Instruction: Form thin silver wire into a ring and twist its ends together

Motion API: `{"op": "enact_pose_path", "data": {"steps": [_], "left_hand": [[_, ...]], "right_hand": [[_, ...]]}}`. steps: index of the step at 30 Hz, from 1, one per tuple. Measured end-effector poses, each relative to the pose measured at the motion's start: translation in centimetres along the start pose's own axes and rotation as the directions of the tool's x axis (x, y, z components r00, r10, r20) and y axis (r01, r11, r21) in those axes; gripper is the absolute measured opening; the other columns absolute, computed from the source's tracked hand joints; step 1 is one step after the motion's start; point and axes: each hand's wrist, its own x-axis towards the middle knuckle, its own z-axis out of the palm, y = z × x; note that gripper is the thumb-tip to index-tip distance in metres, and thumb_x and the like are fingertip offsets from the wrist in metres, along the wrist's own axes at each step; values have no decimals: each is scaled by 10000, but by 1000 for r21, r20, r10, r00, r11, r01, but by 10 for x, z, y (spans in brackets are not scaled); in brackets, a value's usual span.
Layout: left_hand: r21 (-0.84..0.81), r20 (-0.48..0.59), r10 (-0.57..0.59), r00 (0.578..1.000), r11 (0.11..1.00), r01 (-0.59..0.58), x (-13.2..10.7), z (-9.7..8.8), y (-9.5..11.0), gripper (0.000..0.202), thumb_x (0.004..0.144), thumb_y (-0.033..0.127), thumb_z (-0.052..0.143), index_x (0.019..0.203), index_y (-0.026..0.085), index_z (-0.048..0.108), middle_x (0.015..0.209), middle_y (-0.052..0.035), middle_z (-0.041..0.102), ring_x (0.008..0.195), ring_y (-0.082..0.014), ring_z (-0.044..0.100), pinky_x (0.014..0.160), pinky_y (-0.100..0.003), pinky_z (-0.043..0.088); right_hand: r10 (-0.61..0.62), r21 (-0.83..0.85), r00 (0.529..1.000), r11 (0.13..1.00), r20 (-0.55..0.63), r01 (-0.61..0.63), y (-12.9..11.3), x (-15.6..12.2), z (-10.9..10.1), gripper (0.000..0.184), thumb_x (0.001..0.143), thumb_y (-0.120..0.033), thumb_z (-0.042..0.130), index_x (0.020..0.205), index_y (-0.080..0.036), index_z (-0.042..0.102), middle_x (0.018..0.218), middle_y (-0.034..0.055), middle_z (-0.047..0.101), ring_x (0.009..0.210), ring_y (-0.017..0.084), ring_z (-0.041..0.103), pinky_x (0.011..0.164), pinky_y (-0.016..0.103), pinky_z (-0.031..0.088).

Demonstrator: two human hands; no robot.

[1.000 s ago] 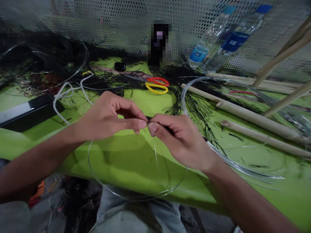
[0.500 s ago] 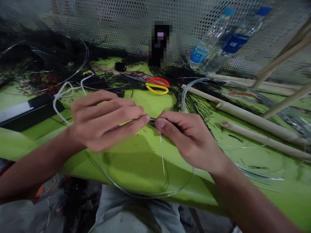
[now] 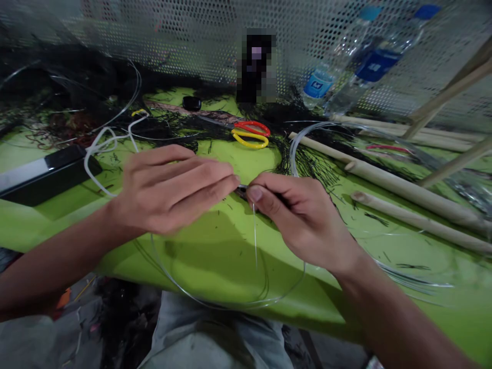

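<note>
Hands close, cluttered green table (image 3: 215,251).
Right hand (image 3: 298,220) clamped on dark piece (image 3: 242,191); left hand (image 3: 172,189), can't tell; scissors (image 3: 246,145), black strands (image 3: 315,159), poles (image 3: 400,186) around.

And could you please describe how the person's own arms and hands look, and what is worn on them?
The left hand and right hand wear no gloves. The left forearm and right forearm are bare as far as the picture shows, with no sleeve, watch or bracelet visible. No ring shows, though some fingers are partly hidden.
</note>
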Motion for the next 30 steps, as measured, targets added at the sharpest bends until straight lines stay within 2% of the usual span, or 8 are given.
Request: {"op": "enact_pose_path", "data": {"steps": [3,8,12,14,17,20,26,30], "left_hand": [[204,-17,189,982,962,-182,4,2,8,178,946,204,675,1086,293,740,1125,13,797,842,-173,773,762,-329,633],[192,-24,176,984,967,-168,7,7,14,128,1002,188,618,1099,229,690,1015,-4,789,791,-128,748,637,-244,564],[116,-2,76,997,990,-75,7,7,17,108,1028,235,587,1065,258,685,1016,4,785,845,-133,752,692,-243,576],[119,15,38,999,992,-39,6,5,19,111,1022,252,591,1090,255,678,1034,-13,784,859,-142,752,665,-252,566],[220,54,95,994,970,-105,3,4,22,187,1019,259,593,1196,258,654,1125,-35,778,921,-149,756,571,-265,518],[278,95,140,986,947,-161,0,5,22,176,1031,249,576,1187,260,657,1098,-22,780,879,-128,751,489,-268,450],[248,109,123,986,958,-147,1,5,22,157,1051,272,550,1159,249,661,997,-2,776,737,-96,711,443,-267,375],[205,138,127,982,967,-154,0,3,24,158,1061,254,522,1169,238,637,995,0,776,752,-96,713,443,-280,372]], "right_hand": [[-4,-13,1000,1000,9,4,0,-1,0,434,1060,-458,530,711,-200,535,597,-47,374,554,105,325,525,284,262],[-10,-59,1000,998,14,11,2,1,0,450,1062,-467,521,701,-198,517,595,-47,376,551,101,324,525,289,246],[-16,-119,1000,993,-2,16,0,1,1,432,1067,-421,504,693,-205,477,594,-50,355,550,102,306,532,291,239],[-22,-131,1000,991,-14,20,-3,-1,3,402,1063,-365,506,696,-205,476,592,-55,339,541,98,294,531,288,240],[-36,-149,999,988,-23,33,-9,-6,3,343,1052,-297,515,722,-201,522,589,-60,343,524,90,303,524,279,252],[-46,-179,999,983,14,47,-14,-8,0,272,1029,-251,537,770,-189,588,587,-61,409,513,83,346,517,273,271],[-112,-227,992,966,59,122,-12,-7,-7,183,1004,-220,580,830,-181,622,619,-58,495,533,75,400,530,256,308],[-163,-255,983,950,85,179,-11,-7,-8,180,1014,-211,582,841,-183,623,653,-44,549,559,83,419,547,261,314]]}}
